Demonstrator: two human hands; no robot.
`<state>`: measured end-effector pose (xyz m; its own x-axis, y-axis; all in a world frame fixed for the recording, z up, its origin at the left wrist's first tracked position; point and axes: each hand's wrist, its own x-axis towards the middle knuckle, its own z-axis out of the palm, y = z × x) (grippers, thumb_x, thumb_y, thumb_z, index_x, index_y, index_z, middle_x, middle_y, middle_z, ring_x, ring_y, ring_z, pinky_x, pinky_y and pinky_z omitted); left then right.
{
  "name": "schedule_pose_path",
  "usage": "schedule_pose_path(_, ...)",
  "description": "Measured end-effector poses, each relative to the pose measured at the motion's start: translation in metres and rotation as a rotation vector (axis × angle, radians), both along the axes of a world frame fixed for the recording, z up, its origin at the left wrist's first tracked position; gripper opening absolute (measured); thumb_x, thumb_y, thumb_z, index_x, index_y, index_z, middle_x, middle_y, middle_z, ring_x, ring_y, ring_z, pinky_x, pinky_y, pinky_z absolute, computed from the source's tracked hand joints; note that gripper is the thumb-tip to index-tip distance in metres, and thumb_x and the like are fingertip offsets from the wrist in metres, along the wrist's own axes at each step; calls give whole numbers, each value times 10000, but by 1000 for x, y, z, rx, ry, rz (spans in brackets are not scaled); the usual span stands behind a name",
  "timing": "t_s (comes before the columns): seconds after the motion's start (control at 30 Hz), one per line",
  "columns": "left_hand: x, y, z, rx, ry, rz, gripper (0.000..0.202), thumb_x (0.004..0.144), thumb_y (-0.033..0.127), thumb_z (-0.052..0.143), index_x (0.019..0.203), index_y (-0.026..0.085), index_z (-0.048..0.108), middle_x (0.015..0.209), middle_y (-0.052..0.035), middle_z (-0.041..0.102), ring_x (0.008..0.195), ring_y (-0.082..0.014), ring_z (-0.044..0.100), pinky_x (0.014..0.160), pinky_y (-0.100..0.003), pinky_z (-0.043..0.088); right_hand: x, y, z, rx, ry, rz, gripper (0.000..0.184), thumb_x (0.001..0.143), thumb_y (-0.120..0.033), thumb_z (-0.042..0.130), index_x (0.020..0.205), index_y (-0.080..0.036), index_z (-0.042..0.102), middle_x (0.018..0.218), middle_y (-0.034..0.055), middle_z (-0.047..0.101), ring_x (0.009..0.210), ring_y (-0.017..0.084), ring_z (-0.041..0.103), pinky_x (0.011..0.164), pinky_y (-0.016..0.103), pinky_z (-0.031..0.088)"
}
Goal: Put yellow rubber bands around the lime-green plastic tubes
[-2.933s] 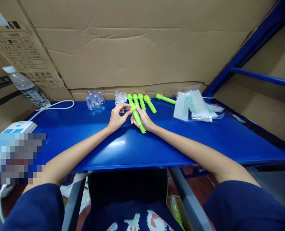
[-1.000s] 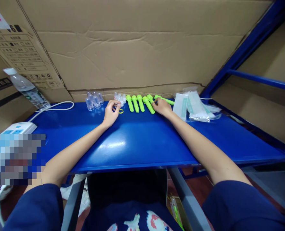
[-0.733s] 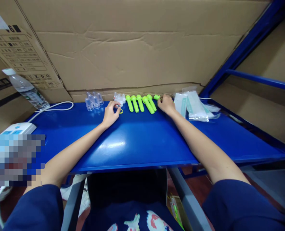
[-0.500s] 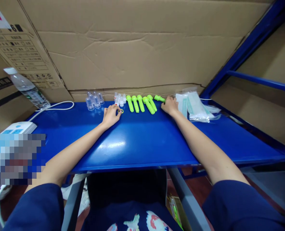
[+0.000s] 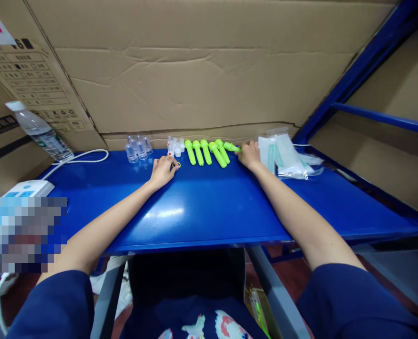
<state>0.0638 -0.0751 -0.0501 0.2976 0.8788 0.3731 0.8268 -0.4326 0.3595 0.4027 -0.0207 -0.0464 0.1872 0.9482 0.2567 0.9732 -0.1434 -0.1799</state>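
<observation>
My left hand (image 5: 164, 170) rests on the blue table with thumb and forefinger closed at a small yellow-green ring (image 5: 179, 165). The fingers partly hide the ring. My right hand (image 5: 250, 155) grips the end of a bright green flashlight-shaped plastic piece (image 5: 231, 147), and its fingers cover that end. Between the hands lie several green flashlight-shaped tubes (image 5: 206, 152) side by side. Small white and clear plastic parts (image 5: 177, 149), some with red dots, stand just beyond my left fingers.
Clear dome-shaped plastic pieces (image 5: 138, 149) stand at the left. Clear packets (image 5: 285, 153) lie beside my right hand. A water bottle (image 5: 41, 132), a white cable (image 5: 85, 153) and a power strip (image 5: 36, 187) are on the left. Cardboard (image 5: 202, 70) walls the back.
The green piece at my right hand has turned and shifted slightly, its free end now lower and closer to the row. My left hand has barely moved and covers more of the ring.
</observation>
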Motion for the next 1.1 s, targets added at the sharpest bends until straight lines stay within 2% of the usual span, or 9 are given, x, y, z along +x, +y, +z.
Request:
schedule_pose_path(0.13, 0, 3, -2, 35, -49, -23, 113, 921, 146, 565, 873, 206, 648, 1142, -70, 737, 1139, -307, 613, 997, -492, 380, 3, 3, -1, 129, 51, 4, 399, 954, -256, 496, 1265, -14, 560, 1317, 282, 547, 1269, 385, 450, 1024, 474, 392)
schedule_pose_path(0.27, 1, 7, -4, 98, -273, -88, 107, 909, 142, 568, 856, 194, 645, 1068, -76, 730, 1096, -267, 641, 1009, -442, 421, -2, 9, -3, 325, 127, 32, 350, 986, -279, 420, 1212, -38, 535, 1232, 264, 595, 1184, 363, 504, 1012, 486, 400)
schedule_pose_path(0.37, 3, 11, -6, 86, -475, -116, 79, 901, 175, 592, 860, 179, 659, 1063, -89, 730, 1036, -235, 665, 952, -374, 480, -14, 8, -2, 449, 145, 112, 339, 1015, -332, 356, 1179, -90, 529, 1187, 237, 613, 1146, 355, 529, 987, 497, 420)
schedule_pose_path(0.47, 3, 16, -8, 15, -635, -74, 116, 919, 242, 599, 915, 162, 683, 1105, -107, 742, 982, -225, 685, 880, -349, 513, -33, -1, 3, 504, 102, 241, 408, 1034, -410, 313, 1186, -99, 527, 1155, 230, 627, 1116, 352, 563, 974, 497, 439)
schedule_pose_path(0.6, 3, 22, -11, -73, -818, -47, 148, 912, 272, 634, 925, 139, 697, 1059, -117, 760, 949, -217, 704, 900, -342, 530, -64, -26, 12, 446, 20, 438, 452, 1020, -415, 338, 1211, -62, 546, 1115, 248, 667, 1063, 355, 631, 933, 472, 480)
schedule_pose_path(0.7, 4, 22, -12, -96, -926, -40, 157, 908, 285, 653, 940, 138, 699, 1016, -107, 769, 965, -217, 714, 921, -338, 542, -89, -49, 15, 296, -29, 546, 462, 996, -404, 401, 1264, -60, 553, 1059, 231, 711, 962, 354, 687, 822, 444, 518)
schedule_pose_path(0.8, 6, 21, -13, -101, -989, -45, 175, 908, 311, 665, 953, 145, 693, 1006, -97, 773, 982, -214, 720, 935, -335, 547, -109, -68, 16, 180, -83, 630, 438, 985, -409, 444, 1253, -96, 591, 991, 194, 740, 919, 362, 708, 794, 453, 523)
schedule_pose_path(0.97, 10, 15, -11, -84, -957, -113, 214, 921, 354, 646, 961, 150, 700, 1000, -88, 776, 953, -203, 719, 907, -317, 547, -126, -84, 17, 67, -63, 672, 406, 989, -411, 473, 1229, -118, 619, 989, 164, 753, 926, 351, 727, 766, 409, 519)
schedule_pose_path(1.1, 11, 12, -9, 13, -849, -71, 239, 929, 371, 626, 966, 158, 727, 1008, -77, 774, 917, -193, 693, 847, -296, 535, -127, -84, 17, 36, 5, 663, 392, 985, -400, 490, 1222, -117, 623, 979, 147, 758, 914, 336, 730, 745, 384, 508)
